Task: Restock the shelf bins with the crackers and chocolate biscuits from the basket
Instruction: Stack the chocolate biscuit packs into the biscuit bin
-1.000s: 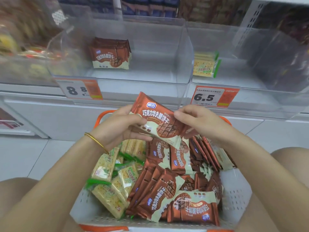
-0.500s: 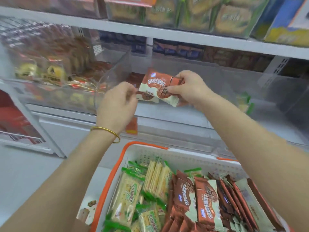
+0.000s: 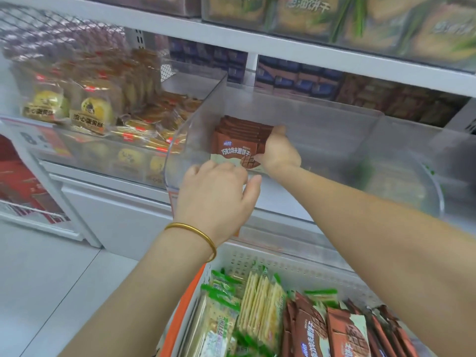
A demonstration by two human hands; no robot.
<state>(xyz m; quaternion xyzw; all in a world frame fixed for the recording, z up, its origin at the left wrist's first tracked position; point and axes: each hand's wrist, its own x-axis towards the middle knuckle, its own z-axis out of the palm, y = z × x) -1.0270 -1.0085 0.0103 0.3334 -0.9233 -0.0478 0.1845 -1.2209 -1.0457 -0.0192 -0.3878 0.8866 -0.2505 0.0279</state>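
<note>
A stack of brown chocolate biscuit packs (image 3: 237,143) stands on edge in the left part of a clear shelf bin (image 3: 322,130). My right hand (image 3: 279,153) reaches into the bin and grips the right side of the stack, thumb on the front pack. In front of the bin's front wall hovers my left hand (image 3: 216,194), fingers relaxed and holding nothing. Below, the white basket with an orange rim (image 3: 283,264) holds green-edged cracker packs (image 3: 257,300) on its left and more chocolate biscuit packs (image 3: 342,333) on its right.
The neighbouring clear bin on the left is full of yellow pastry packs (image 3: 90,109). A second clear bin on the right (image 3: 396,184) shows blurred green-and-yellow packs. A white shelf board (image 3: 257,39) runs overhead. Grey floor tiles (image 3: 51,279) lie to the left of the basket.
Both hands lifted a chocolate biscuit pack from the basket into the bin. My right hand now sets it against the stack; my left hand has let go and dropped to the bin's front.
</note>
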